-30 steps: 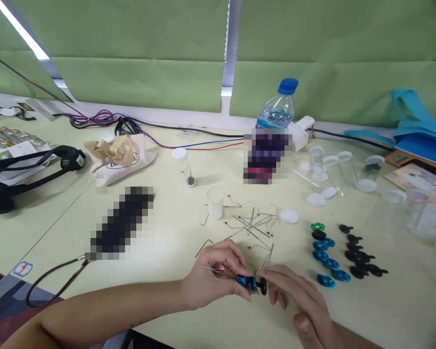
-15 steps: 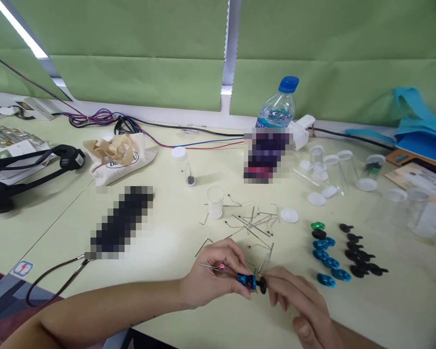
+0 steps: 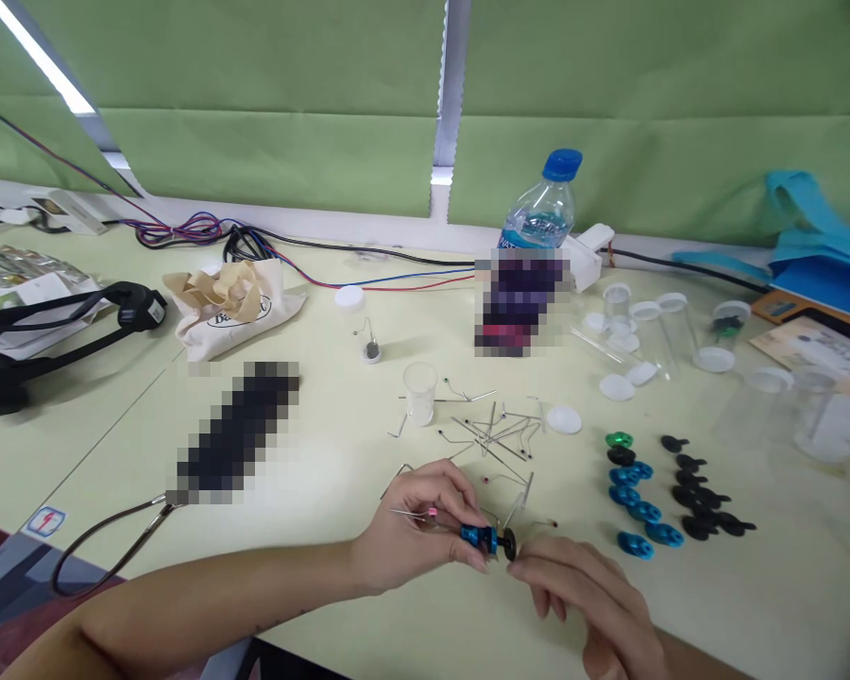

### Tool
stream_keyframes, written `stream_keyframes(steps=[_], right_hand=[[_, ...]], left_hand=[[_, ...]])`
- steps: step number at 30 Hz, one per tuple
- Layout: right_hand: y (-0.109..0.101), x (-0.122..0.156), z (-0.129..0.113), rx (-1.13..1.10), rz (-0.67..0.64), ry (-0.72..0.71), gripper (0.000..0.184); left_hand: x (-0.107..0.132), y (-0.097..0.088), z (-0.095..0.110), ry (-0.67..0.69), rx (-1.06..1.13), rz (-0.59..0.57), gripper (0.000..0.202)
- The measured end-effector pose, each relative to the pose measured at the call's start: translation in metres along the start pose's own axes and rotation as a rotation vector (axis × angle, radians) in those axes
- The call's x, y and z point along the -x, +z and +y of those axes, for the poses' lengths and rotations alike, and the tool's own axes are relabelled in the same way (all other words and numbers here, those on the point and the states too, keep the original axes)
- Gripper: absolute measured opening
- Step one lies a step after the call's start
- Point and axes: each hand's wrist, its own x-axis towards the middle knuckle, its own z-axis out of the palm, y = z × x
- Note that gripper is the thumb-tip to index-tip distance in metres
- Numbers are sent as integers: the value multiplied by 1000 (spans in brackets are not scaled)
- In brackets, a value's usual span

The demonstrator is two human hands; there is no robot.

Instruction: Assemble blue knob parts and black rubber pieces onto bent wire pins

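My left hand (image 3: 425, 529) pinches a small blue metal spool-shaped part (image 3: 478, 538) between thumb and fingertips. A black stemmed disc (image 3: 510, 544) sticks out of its right end. A thin bent wire with a pink bead (image 3: 433, 512) also runs through the left hand. Beside the disc is my right hand (image 3: 587, 590), its fingers stretched out and holding nothing; one fingertip is at the disc's lower edge, and I cannot tell if it touches. Just beyond the hands lie several bent wires and metal rods (image 3: 496, 439).
Several blue parts (image 3: 644, 511) and black stemmed discs (image 3: 708, 498) lie to the right. Clear tubes (image 3: 658, 340) and a white lid (image 3: 565, 419) are scattered behind. A small clear cup (image 3: 420, 397), a water bottle (image 3: 542, 203) and a cloth pouch (image 3: 233, 312) stand farther back.
My right hand has dropped slightly, uncovering a dark-tipped wire behind it. The black disc has shifted a little up and left. My left hand keeps its pinch.
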Motion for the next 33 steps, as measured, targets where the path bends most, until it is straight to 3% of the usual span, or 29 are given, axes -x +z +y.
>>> stream_keyframes(steps=[14, 27, 30, 33], right_hand=[[6, 12, 8, -105, -28, 171, 61], [3, 3, 6, -74, -26, 62, 51], [6, 9, 9, -137, 68, 107, 51], [8, 11, 11, -143, 29, 134, 56]], left_hand=[[2, 2, 2, -30, 19, -17, 24], [1, 2, 2, 4, 18, 1, 24], [1, 1, 1, 3, 31, -2, 25], [1, 1, 0, 2, 35, -12, 27]])
